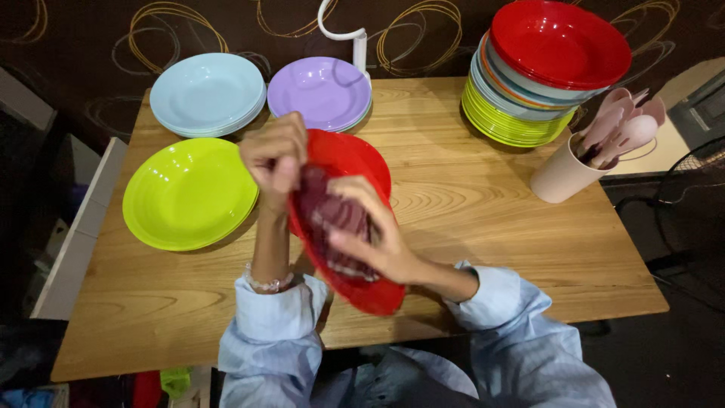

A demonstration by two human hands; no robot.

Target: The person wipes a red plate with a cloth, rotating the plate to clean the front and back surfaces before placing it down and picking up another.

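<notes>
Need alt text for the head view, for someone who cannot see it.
Left hand grips a red plate by its rim while the right hand presses a dark red cloth into it, above a wooden table with green, blue and purple plates.

glossy plastic plate (355, 159), soft cloth (332, 215), wood-grain table (468, 219)

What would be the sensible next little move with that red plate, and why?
Probably sweep the dark red cloth onward across the red plate: the right hand presses it inside the plate, which the left hand holds tilted by its rim.
</notes>
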